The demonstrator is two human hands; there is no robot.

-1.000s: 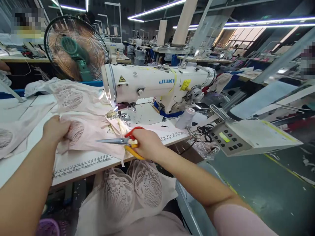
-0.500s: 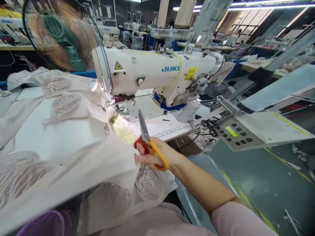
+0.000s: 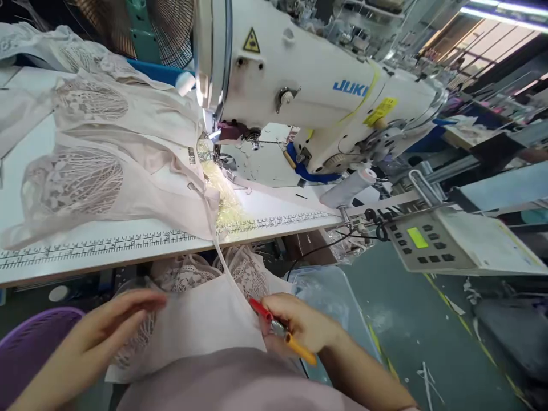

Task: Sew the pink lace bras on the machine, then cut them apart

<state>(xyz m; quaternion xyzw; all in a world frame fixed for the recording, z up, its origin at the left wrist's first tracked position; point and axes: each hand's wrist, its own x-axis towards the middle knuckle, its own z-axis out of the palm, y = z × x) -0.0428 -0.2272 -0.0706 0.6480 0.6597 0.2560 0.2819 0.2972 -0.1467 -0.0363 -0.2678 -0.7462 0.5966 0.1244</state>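
My right hand [image 3: 302, 328] is closed round scissors with a red and a yellow handle [image 3: 278, 329], held low over my lap at the edge of a pale pink lace garment piece [image 3: 205, 319]. My left hand [image 3: 113, 322] rests on the left side of that piece with fingers stretched out, a little blurred. A thin pink strap runs from the piece in my lap up to the pink lace pieces [image 3: 107, 154] spread on the white table [image 3: 128, 245]. The white JUKI sewing machine [image 3: 308, 85] stands behind them.
A control panel with a green display [image 3: 422, 242] juts out right of the table. A white thread cone [image 3: 349, 187] lies beside the machine. A fan [image 3: 158, 28] stands at the back left, a purple basket [image 3: 29, 348] at lower left. Green floor lies to the right.
Both hands came down from the table to my lap. The scissors, pointing up half a second ago, now lie low in my right hand. My view dropped and moved closer to the machine.
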